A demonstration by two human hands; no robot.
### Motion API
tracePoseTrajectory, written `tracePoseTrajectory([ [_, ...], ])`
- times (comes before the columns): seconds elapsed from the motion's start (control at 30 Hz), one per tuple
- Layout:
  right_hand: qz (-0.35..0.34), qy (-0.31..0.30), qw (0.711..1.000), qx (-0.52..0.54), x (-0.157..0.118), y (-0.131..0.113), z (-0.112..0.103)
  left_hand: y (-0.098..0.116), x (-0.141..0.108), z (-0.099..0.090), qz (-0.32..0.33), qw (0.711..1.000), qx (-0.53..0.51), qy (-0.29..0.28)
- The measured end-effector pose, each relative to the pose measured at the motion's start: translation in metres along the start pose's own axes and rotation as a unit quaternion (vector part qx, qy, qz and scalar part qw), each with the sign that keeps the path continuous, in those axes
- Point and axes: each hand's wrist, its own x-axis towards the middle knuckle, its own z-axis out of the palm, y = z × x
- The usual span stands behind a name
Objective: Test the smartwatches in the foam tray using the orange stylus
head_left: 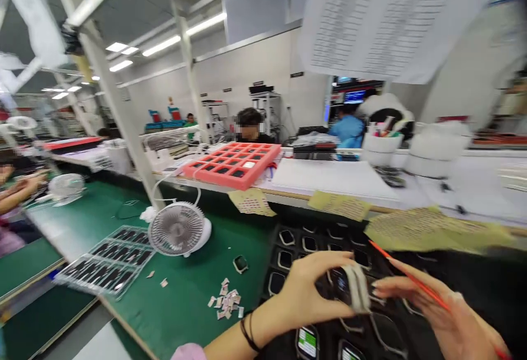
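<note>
A person's left hand point(304, 288) grips a dark smartwatch body point(341, 285) between curled fingers and thumb, a pale strip point(357, 288) folded across it, a black cord bracelet point(248, 332) on the wrist. The right hand point(440, 310), partly closed, pinches a thin orange-red stick point(415, 277), its fingers just beside the strip. Both hands work directly above a black tray point(313, 245) whose rows of recesses hold watch bodies, two lit with green screens point(307, 342) near the bottom edge. Left of the hands, on a green work mat point(185, 310), lie a single watch body point(240, 264), a heap of small label pieces point(225, 301) and a clear tray of dark parts point(109, 261). Farther off, a red compartment tray point(233, 163) on the bench holds dark pieces, with one compartment showing a white piece.
</note>
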Motion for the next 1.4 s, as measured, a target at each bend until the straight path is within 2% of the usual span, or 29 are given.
tracePoseTrajectory([
  [0.07, -0.028, -0.011, 0.999, 0.039, 0.000, -0.023, -0.011, 0.002, 0.001, 0.001, -0.074, 0.997, -0.003, 0.009],
  [0.17, -0.024, -0.015, 0.996, 0.079, -0.001, -0.047, -0.006, 0.001, 0.002, 0.003, -0.120, 0.993, 0.008, -0.004],
  [0.33, -0.029, -0.020, 0.995, 0.096, -0.004, -0.054, 0.009, -0.005, 0.003, 0.006, -0.105, 0.994, 0.020, -0.012],
  [0.83, -0.032, -0.016, 0.997, 0.074, -0.002, -0.056, 0.007, -0.009, -0.002, 0.009, -0.003, 0.996, 0.091, -0.009],
  [1.0, -0.030, -0.016, 0.998, 0.046, -0.002, -0.058, 0.004, -0.009, 0.000, 0.011, -0.011, 0.995, 0.100, -0.016],
  [1.17, -0.036, -0.029, 0.997, 0.063, -0.003, -0.061, 0.007, -0.007, 0.001, 0.012, -0.010, 0.995, 0.096, -0.027],
  [1.4, -0.013, -0.023, 0.998, 0.054, -0.005, -0.059, 0.007, -0.006, 0.000, 0.012, -0.014, 0.995, 0.096, -0.035],
])
